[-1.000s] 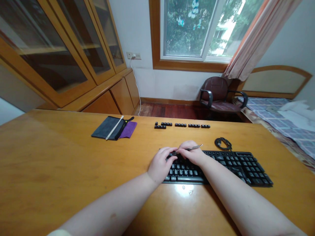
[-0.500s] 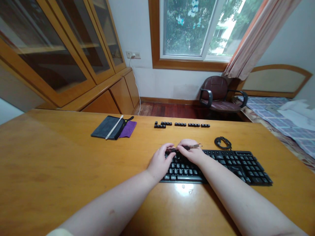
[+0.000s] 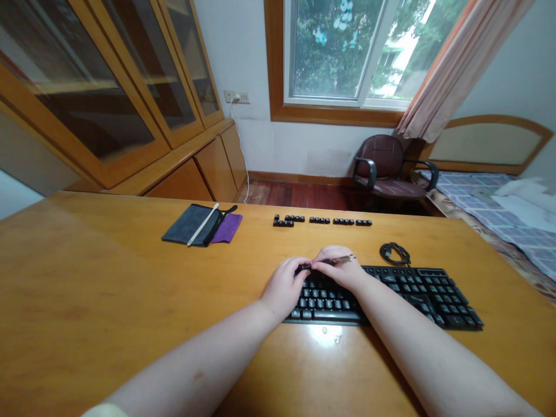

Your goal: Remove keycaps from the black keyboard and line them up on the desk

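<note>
A black keyboard lies on the wooden desk beneath both hands. My right hand grips a slim, pen-like tool, dark towards the fingers and brownish at its free end, which points right. Over the keyboard's upper left corner, my left hand is closed, thumb and fingers pinched by a small dark piece. Whether that piece is a keycap or the tool's tip, I cannot tell. The two hands' fingertips nearly meet there and hide the keys below.
Loose black keycaps stand in short rows near the desk's far edge. The keyboard's coiled cable rests behind it on the right. At the left are a grey zip pouch, a pale stick across it and a purple cloth.
My left fingers have drawn closer together around the small dark piece. The right hand keeps hold of the tool, almost in place. The whole view has shifted very slightly.
</note>
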{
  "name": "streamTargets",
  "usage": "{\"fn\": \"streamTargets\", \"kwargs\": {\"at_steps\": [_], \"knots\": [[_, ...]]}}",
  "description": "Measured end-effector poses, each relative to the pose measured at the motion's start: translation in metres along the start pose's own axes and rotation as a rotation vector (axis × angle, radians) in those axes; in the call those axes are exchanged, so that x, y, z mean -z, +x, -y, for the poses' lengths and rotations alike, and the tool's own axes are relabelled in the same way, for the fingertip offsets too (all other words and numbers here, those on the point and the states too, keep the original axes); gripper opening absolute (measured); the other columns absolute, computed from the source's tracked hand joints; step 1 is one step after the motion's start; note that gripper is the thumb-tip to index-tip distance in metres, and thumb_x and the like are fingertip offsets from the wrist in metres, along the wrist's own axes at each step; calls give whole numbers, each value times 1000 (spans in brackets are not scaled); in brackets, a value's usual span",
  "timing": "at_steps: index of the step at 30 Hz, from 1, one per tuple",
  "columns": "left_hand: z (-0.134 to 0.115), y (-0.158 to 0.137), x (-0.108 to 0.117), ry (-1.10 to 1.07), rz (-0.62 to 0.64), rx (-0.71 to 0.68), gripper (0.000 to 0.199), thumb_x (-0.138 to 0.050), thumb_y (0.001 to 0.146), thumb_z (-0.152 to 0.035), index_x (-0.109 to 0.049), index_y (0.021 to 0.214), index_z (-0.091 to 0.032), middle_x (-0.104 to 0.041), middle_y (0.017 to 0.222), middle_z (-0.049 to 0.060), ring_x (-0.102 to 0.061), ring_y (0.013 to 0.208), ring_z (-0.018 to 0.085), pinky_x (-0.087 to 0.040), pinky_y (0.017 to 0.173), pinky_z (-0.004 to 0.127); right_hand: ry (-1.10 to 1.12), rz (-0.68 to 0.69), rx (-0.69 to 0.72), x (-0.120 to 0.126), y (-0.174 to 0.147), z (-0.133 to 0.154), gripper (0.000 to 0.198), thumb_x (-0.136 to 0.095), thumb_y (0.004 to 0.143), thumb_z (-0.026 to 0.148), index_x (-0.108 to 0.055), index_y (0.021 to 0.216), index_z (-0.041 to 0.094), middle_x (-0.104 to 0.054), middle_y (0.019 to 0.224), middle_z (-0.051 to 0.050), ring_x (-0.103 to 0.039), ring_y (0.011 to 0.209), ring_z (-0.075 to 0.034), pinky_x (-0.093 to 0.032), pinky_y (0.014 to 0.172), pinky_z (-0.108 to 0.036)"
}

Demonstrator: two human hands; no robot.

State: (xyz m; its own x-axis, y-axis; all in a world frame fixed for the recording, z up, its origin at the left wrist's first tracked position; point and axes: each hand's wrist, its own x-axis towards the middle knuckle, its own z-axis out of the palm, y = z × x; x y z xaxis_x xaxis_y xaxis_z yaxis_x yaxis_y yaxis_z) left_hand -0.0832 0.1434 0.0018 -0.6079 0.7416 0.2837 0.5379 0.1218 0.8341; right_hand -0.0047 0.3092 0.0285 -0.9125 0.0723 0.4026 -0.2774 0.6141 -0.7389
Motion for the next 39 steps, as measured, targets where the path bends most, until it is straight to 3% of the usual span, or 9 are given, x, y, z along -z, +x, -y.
{"fn": "streamTargets", "kwargs": {"at_steps": [5,16,24,34,39], "knots": [[1,1,0,47,11,-63,19,-48,86,-17,-61,99,-19,-62,101,4,-56,99,17,-45,91,33,21,20,19,-1,0,0,25,-60,81,40,-69,73,18,-67,67,-5,-61,61,-14,-49,61,-26],[0,-1,-2,28,28,58,19,-49,87,-26,-60,102,-22,-66,100,3,-59,96,18,-47,87,33,-20,-1,3,-3,-3,-2,25,-56,84,35,-67,70,17,-65,64,-4,-59,59,-13,-46,59,-25],[0,1,1,-35,-8,1,22,-50,86,-23,-63,104,-21,-64,105,3,-57,101,16,-45,93,32,-40,25,32,-6,-2,-4,14,-57,81,27,-66,75,18,-68,70,-4,-62,64,-13,-48,64,-25],[-2,2,2,-32,-149,62,20,-52,84,-22,-65,99,-22,-65,100,4,-59,98,16,-46,91,32,-131,80,25,-7,-4,-4,19,-57,78,22,-58,60,18,-60,58,-1,-55,55,-12,-43,57,-23],[-1,0,2,-46,-157,45,19,-57,81,-20,-64,99,-23,-64,98,2,-59,95,15,-47,88,30,-148,11,32,-5,-3,-4,20,-55,80,23,-58,61,18,-59,57,-1,-54,54,-11,-42,57,-23]]}}
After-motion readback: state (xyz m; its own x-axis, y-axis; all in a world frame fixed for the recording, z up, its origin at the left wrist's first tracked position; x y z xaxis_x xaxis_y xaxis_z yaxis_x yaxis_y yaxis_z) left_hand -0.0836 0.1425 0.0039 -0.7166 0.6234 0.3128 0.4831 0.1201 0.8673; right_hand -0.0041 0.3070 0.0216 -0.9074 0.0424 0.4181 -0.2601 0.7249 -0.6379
